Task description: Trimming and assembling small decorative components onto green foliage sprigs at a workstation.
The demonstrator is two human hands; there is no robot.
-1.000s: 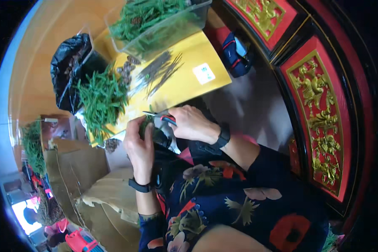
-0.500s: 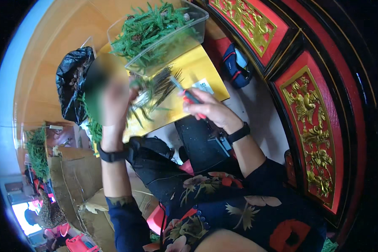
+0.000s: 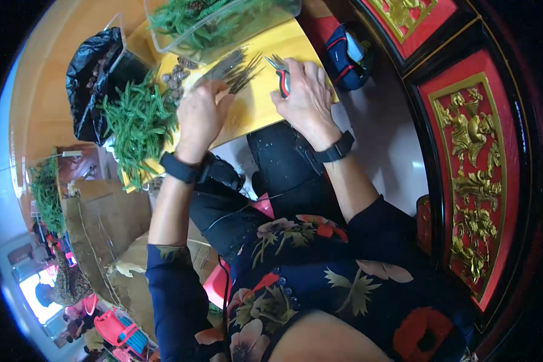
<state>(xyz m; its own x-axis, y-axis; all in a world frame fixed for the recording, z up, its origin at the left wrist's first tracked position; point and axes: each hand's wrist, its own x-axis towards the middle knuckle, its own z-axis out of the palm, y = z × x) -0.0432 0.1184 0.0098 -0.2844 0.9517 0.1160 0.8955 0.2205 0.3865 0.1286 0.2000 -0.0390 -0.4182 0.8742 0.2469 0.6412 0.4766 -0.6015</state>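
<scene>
Red-and-black-handled pliers are gripped in my right hand, jaws pointing up and left over the yellow board. My left hand has its fingers bent together at the near end of a bundle of thin dark wire stems. What sits between its fingertips, if anything, is hidden. Left of that hand, a pile of green artificial pine sprigs hangs over the board's edge. Small brown pine cones lie between the pile and the stems.
Beyond the stems stands a clear plastic bin of green sprigs. A container lined with a black bag is at the left. A dark blue bag and carved red-and-gold panels are at the right; cardboard lies lower left.
The green sprig under my left hand is gone from it, and that hand has come to the wire stems. The pliers now point more steeply upward. The whole view has shifted.
</scene>
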